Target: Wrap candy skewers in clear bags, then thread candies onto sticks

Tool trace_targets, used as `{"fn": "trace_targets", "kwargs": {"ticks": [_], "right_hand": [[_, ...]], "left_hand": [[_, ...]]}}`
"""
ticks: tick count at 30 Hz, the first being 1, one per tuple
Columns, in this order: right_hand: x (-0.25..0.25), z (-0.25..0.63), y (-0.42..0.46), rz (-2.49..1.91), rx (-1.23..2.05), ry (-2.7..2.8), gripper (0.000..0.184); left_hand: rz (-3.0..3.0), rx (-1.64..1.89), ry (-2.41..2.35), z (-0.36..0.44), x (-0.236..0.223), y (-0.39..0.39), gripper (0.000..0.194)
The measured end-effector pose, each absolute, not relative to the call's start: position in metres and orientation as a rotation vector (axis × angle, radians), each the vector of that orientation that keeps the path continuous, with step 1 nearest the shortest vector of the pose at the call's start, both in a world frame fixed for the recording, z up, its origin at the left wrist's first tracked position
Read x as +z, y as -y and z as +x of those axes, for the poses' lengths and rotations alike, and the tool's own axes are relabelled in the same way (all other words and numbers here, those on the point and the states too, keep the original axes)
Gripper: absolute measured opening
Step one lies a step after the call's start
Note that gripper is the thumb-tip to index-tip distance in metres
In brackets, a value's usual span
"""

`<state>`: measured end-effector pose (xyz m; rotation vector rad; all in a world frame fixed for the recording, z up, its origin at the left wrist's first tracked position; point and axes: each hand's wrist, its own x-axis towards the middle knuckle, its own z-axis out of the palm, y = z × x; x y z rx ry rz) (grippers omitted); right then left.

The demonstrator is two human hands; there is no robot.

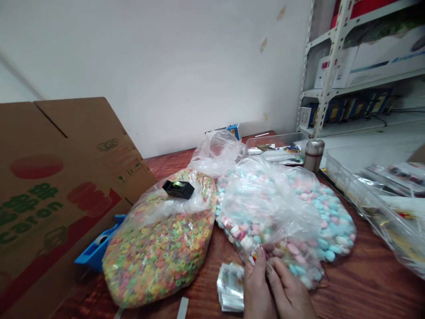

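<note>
My left hand (258, 283) and my right hand (287, 285) are side by side at the lower middle, fingers closed and thumbs close together. Between their fingertips they pinch the end of a small printed plastic packet (239, 235), which has red print and white pieces showing in it. Just beyond lies a large clear bag (332, 221) of pastel blue, pink and white candies. To the left of my hands is a stack of small clear printed bags (230, 283). A large bag of colourful little rings (162, 248) rests further left, with a black tape dispenser (178, 189) on top.
A cardboard box (66, 177) stands at the left, beside a blue tape dispenser (99, 246). Clear plastic trays (361, 199) with flat packets sit on the right, near a metal flask (314, 155). White shelving (327, 88) rises behind the table.
</note>
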<state>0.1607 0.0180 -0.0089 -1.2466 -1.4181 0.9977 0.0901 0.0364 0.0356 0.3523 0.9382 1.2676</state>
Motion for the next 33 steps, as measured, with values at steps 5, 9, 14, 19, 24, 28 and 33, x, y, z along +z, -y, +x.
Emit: {"fn": "trace_targets", "kwargs": {"ticks": [5, 9, 14, 19, 24, 28, 33], "right_hand": [[-0.010, 0.158, -0.022, -1.099, 1.278, 1.062, 0.032], [-0.012, 0.158, -0.026, -1.061, 1.322, 1.043, 0.035], [-0.002, 0.155, -0.023, -1.154, 1.236, 1.032, 0.038], [0.005, 0.151, -0.023, -1.220, 1.096, 0.945, 0.034], [0.004, 0.153, -0.025, -0.885, 1.683, 0.545, 0.043], [0.014, 0.157, -0.018, -0.529, 2.048, 0.378, 0.042], [0.025, 0.161, -0.016, -0.855, 1.715, 0.613, 0.033]], "left_hand": [[0.284, 1.325, -0.829, 0.086, 0.035, -0.035, 0.041], [0.302, 1.359, -0.762, 0.078, 0.044, -0.043, 0.037], [0.287, 1.373, -0.867, 0.076, 0.046, -0.049, 0.028], [0.439, 1.351, -0.966, 0.080, 0.038, -0.047, 0.031], [0.496, 1.189, -0.827, 0.069, 0.040, -0.044, 0.024], [0.463, 1.056, -0.797, 0.061, 0.043, -0.042, 0.029], [0.401, 1.143, -0.944, 0.071, 0.043, -0.044, 0.031]]}}
